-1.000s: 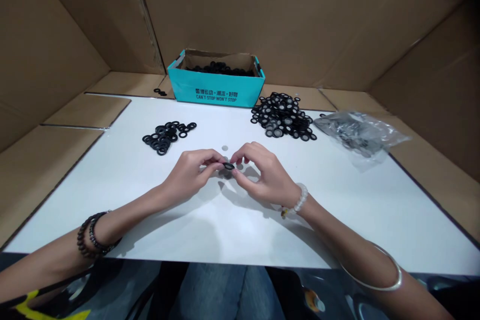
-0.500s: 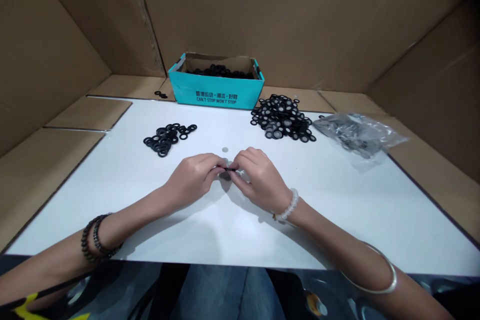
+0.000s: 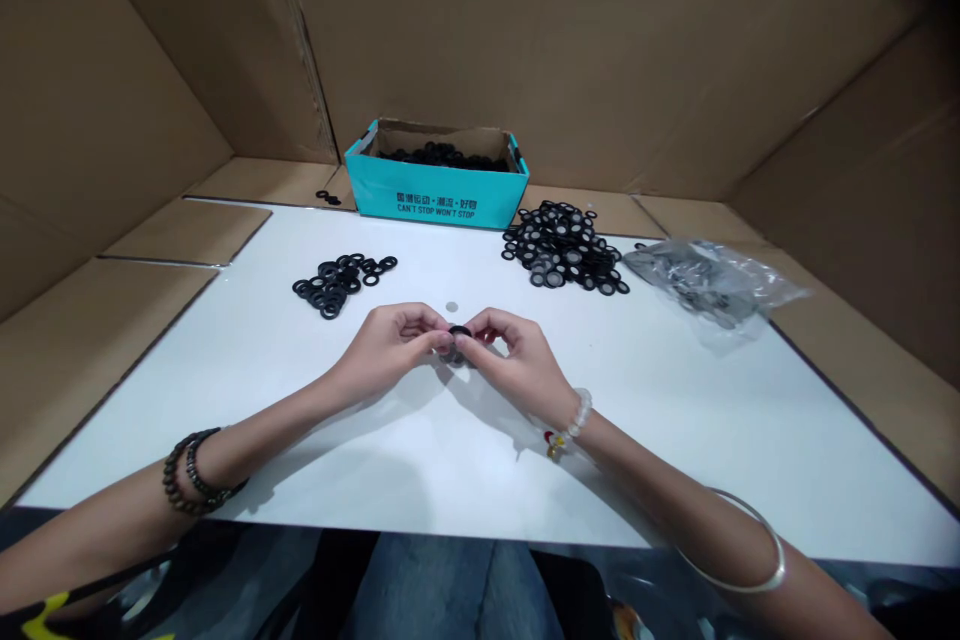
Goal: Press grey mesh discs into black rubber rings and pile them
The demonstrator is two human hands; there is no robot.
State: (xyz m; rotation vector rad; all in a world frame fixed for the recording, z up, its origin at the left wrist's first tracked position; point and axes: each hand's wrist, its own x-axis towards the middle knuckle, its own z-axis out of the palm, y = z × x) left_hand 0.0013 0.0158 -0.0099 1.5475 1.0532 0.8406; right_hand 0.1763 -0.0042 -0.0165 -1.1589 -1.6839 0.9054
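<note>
Between my two hands, just above the white table, a black ring (image 3: pixel 460 331) is pinched at its edges and tilted so its face shows. My left hand (image 3: pixel 396 345) grips its left side with thumb and fingertips. On the opposite side, my right hand (image 3: pixel 517 360) holds it the same way, fingers curled. Partly hidden under the fingers are small grey discs. One more grey disc (image 3: pixel 451 306) lies flat just beyond the hands. To the left is a small pile of black rings (image 3: pixel 328 288); at the back right, a larger heap of black rings with grey centres (image 3: pixel 566 245).
A turquoise box (image 3: pixel 437 195) holding black rings stands at the back. On the right lies a clear plastic bag (image 3: pixel 712 282) of grey discs. A few loose rings (image 3: pixel 328 197) rest on cardboard at the back left. Cardboard walls (image 3: pixel 525 30) enclose the white table (image 3: pixel 337 480).
The ring between my fingers has turned from nearly edge-on to show its face. Both hands have shifted their finger positions slightly, and the view has tilted a little.
</note>
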